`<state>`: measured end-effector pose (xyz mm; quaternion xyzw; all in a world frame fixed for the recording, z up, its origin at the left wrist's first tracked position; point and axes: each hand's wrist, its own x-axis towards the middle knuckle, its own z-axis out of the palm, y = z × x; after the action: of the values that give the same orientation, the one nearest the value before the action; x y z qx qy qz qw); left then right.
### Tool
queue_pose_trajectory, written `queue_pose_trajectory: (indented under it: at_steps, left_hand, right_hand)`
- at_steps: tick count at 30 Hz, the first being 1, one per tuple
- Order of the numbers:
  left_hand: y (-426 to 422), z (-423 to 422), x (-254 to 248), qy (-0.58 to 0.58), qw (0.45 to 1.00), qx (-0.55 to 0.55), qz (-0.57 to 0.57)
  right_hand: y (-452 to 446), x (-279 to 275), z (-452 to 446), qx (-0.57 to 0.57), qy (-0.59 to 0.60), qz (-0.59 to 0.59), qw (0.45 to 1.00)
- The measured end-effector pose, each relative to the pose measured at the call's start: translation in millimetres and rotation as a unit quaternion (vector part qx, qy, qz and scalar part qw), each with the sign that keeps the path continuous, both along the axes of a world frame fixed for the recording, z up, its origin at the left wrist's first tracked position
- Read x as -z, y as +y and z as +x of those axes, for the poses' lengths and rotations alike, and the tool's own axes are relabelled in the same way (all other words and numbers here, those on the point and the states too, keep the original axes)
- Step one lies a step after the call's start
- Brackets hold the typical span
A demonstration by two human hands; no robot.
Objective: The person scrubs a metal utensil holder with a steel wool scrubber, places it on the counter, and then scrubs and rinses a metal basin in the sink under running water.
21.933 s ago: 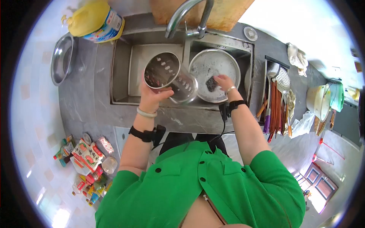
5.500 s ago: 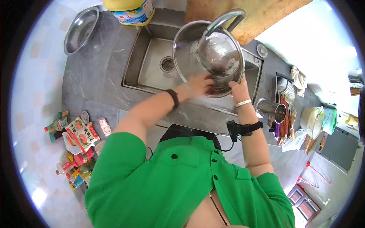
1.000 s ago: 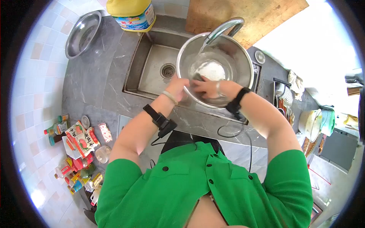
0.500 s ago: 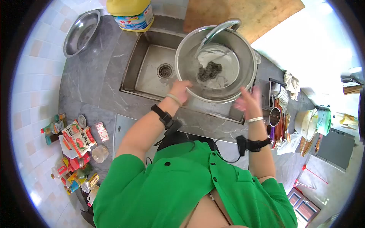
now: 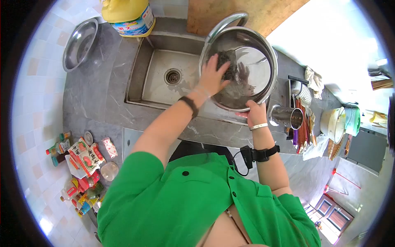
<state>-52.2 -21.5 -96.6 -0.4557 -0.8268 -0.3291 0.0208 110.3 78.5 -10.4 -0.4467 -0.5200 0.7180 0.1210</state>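
Observation:
A large stainless steel pot (image 5: 257, 57) stands tilted over the right part of the sink (image 5: 158, 74), under the curved faucet (image 5: 220, 25). Inside it lies a dark, curly steel wool scrubber (image 5: 228, 61), partly covered by my fingers. My left hand (image 5: 214, 76) reaches over the near left rim, fingers spread at the scrubber; it does not appear closed round it. My right hand (image 5: 256, 109) grips the pot's near rim, thumb on top and fingers underneath. A reflection of a hand shows on the shiny pot bottom.
A yellow jug (image 5: 129, 16) and a metal basin (image 5: 81, 44) are at the back left. A wooden board (image 5: 247, 14) leans behind the sink. Right of the pot are a perforated metal holder (image 5: 288, 116) and chopsticks (image 5: 302, 131). Seasoning packets (image 5: 85, 154) and bottles stand at left.
My left hand has moved from the outer rim into the pot, onto the scrubber. My right hand has closed on the near rim. The pot has tilted, and the faucet has shifted left over it.

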Motion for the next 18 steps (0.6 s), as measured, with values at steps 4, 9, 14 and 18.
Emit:
queue_pose_trajectory:
  at_steps: [4,9,14,18]
  left_hand:
    - [37,7,17,-0.033,0.984,-0.011,-0.174]
    - [50,69,22,-0.249,0.961,0.047,-0.108]
    - [29,70,49,-0.211,0.962,0.159,0.071]
    - [6,-15,62,0.179,0.971,0.144,-0.071]
  right_hand:
    - [-5,2,3,-0.013,0.000,0.009,1.000]
    - [1,11,3,-0.018,-0.017,0.064,0.998]
    - [15,5,15,-0.037,-0.045,0.114,0.992]
    - [23,-11,22,-0.069,-0.153,0.211,0.963]
